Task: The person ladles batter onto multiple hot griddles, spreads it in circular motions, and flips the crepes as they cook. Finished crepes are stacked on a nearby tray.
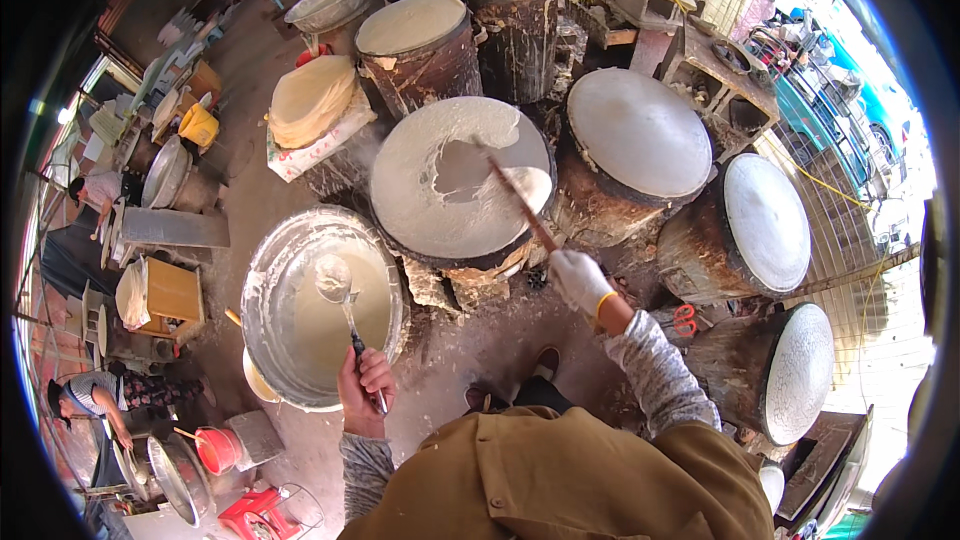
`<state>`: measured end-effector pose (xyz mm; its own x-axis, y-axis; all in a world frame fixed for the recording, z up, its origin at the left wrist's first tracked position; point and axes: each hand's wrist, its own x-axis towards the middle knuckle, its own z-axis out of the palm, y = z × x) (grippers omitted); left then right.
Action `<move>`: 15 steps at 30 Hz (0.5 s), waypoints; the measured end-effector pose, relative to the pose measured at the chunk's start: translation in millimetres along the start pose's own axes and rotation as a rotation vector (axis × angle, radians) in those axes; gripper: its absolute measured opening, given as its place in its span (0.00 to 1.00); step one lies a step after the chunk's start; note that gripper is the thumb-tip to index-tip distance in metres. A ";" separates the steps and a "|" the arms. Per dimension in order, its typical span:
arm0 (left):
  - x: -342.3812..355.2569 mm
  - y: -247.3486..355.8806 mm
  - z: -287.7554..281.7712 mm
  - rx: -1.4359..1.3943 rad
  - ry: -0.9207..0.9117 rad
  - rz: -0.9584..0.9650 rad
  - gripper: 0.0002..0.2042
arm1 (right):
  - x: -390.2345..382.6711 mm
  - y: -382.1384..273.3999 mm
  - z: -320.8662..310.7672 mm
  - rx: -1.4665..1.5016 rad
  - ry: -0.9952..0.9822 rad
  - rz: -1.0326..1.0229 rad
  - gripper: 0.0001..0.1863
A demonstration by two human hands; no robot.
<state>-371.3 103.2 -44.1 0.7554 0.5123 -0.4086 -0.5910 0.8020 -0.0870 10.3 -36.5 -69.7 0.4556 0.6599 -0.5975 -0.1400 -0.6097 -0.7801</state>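
Observation:
My right hand (580, 280), in a white glove, grips a long wooden stick (524, 204). The stick's far end touches the top of a round griddle (440, 259). Pale batter (412, 190) covers much of that griddle, with an uneven greyer patch around the stick's tip. My bare left hand (366, 390) is closed on the handle of a ladle (333, 279). Its bowl carries some batter and is over a wide metal basin (254, 345) of creamy batter, left of the griddle.
More drum-shaped griddles stand around, including one (640, 130) to the right and one (415, 28) behind. A stack of thin round flatbreads (312, 105) lies at the back left. A person (85, 395) bends over pans at the far left. A red stool (258, 515) is at lower left.

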 end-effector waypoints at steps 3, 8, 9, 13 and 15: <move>4.5 -8.4 3.6 0.018 -0.022 0.023 0.15 | -22.2 19.3 16.5 -0.345 -0.045 -0.229 0.20; 11.2 -22.4 13.6 0.043 -0.038 0.046 0.15 | 16.3 52.9 -48.6 -0.553 0.155 -0.192 0.26; 13.5 -24.8 13.9 0.043 -0.039 0.049 0.15 | 35.0 41.6 -59.5 -0.602 0.182 -0.277 0.25; 28.7 -35.6 19.1 0.048 -0.031 0.047 0.15 | 93.8 -8.3 -70.4 -0.625 0.315 -0.500 0.23; 35.8 -39.3 26.2 0.058 -0.026 0.050 0.15 | 73.1 -29.5 -51.1 -0.462 0.384 -0.617 0.22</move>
<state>-313.6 98.1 -31.6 0.7324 0.5596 -0.3878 -0.6116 0.7910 -0.0137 92.6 7.3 -80.9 0.6100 0.7886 0.0777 0.5645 -0.3636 -0.7410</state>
